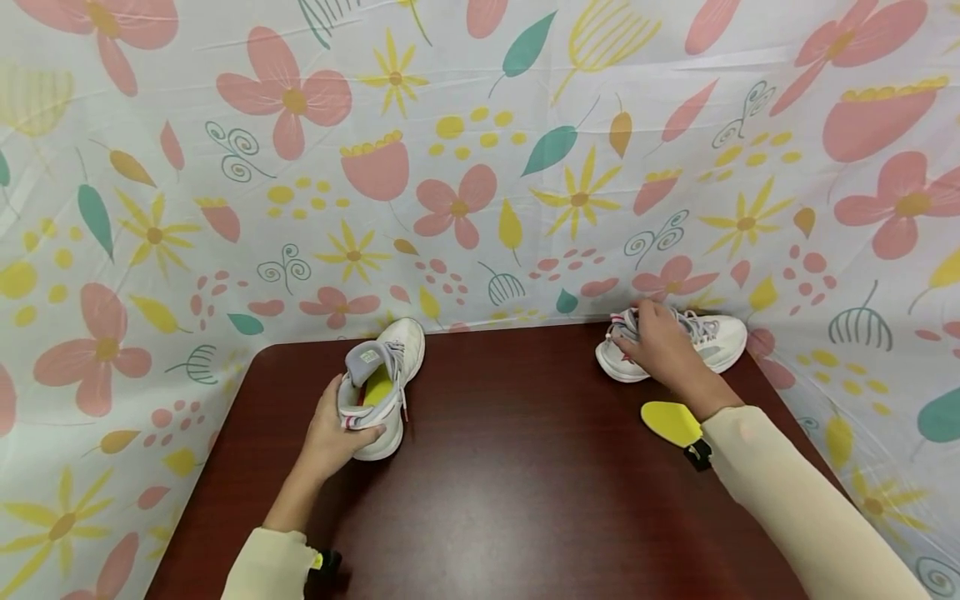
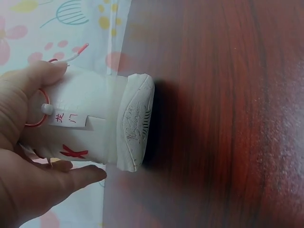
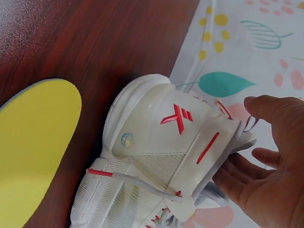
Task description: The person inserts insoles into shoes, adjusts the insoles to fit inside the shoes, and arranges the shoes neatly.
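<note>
A white sneaker (image 1: 405, 350) stands at the back left of the table, a yellow insole (image 1: 377, 386) showing inside it. My left hand (image 1: 335, 433) grips its heel collar, thumb and fingers on opposite sides. The left wrist view shows that heel (image 2: 80, 109) with red markings between thumb and fingers. At the back right lies a second white sneaker (image 1: 723, 337), heel toward the middle. My right hand (image 1: 663, 337) holds it at the opening, thumb by the heel loop; the collar (image 3: 209, 156) partly hides the fingers.
A loose yellow insole-shaped piece (image 1: 670, 422) lies on the dark red table (image 1: 480, 467) below my right wrist. A floral cloth (image 1: 487, 167) rises behind the table's back edge and along both sides. Small black devices sit at both wrists.
</note>
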